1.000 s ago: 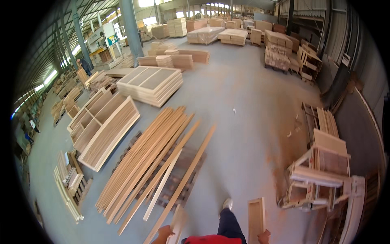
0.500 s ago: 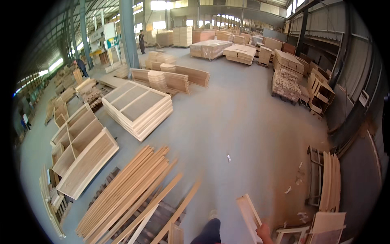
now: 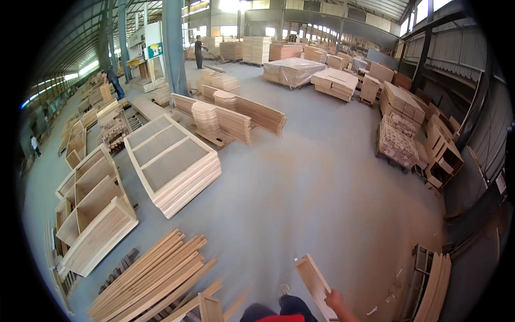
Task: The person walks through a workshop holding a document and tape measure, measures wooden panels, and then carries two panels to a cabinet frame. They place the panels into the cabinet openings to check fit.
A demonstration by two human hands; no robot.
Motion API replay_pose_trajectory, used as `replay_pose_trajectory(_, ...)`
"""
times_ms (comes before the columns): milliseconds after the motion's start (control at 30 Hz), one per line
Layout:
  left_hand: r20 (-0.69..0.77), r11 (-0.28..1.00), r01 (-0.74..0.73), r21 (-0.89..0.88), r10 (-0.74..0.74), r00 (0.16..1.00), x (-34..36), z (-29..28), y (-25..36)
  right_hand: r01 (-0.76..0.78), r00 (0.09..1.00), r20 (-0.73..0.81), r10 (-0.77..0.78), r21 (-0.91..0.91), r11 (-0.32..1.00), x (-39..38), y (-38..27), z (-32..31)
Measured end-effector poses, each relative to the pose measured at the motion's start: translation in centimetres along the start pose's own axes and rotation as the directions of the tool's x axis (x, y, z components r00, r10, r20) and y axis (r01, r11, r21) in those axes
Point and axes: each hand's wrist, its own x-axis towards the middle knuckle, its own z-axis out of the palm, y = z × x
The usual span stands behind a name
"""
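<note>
At the lower edge, right of my legs, my right hand [image 3: 335,298] is closed on the long side of a narrow, pale wooden framed panel [image 3: 314,279]. The panel tilts, its far end pointing ahead and slightly left over the floor. Left of my legs, a similar small framed wooden panel [image 3: 210,308] rises from the bottom edge, in front of the plank pile. Its lower part is cut off, and what holds it, if anything, is hidden. My left hand does not show.
Long wooden strips [image 3: 155,273] lie piled at near left. Beyond are a wooden shelf unit [image 3: 96,236], a stack of framed panels [image 3: 190,188] and a blue-grey column [image 3: 175,48]. Pallets of cut wood [image 3: 397,139] line the right. A metal rack [image 3: 417,279] with curved boards stands near right.
I have moved forward; the stacks and strips sit lower and nearer. The panel in my right hand has shifted left in view, as has the small panel on the left.
</note>
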Motion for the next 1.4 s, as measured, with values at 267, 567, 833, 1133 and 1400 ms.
replay_pose_trajectory(267,-0.146,0.968,0.155,-0.196,-0.186,0.972,7.8,-2.3,7.4,0.252,0.961,0.124,-0.248,-0.010,0.968,22.0,-25.0,-2.6)
replay_pose_trajectory(567,0.021,0.800,0.403,-0.444,-0.440,0.898,14.6,-18.8,18.6,0.544,0.839,0.138,-0.527,-0.154,0.825,35.4,-51.2,-5.3)
replay_pose_trajectory(833,-0.046,0.607,0.472,-0.639,-0.643,0.765,19.4,-43.1,16.3,0.784,0.609,0.320,-0.725,-0.109,0.611,43.5,-81.6,-1.8)
replay_pose_trajectory(1133,-0.187,0.393,0.488,-0.780,-0.889,0.418,21.3,-62.6,6.9,0.921,0.390,0.528,-0.754,-0.213,0.328,40.9,-115.0,9.6)
replay_pose_trajectory(1400,-0.280,0.304,0.332,-0.893,-0.952,0.120,21.6,-75.8,-0.8,0.949,0.303,0.577,-0.759,-0.115,0.292,36.0,-136.4,20.0)
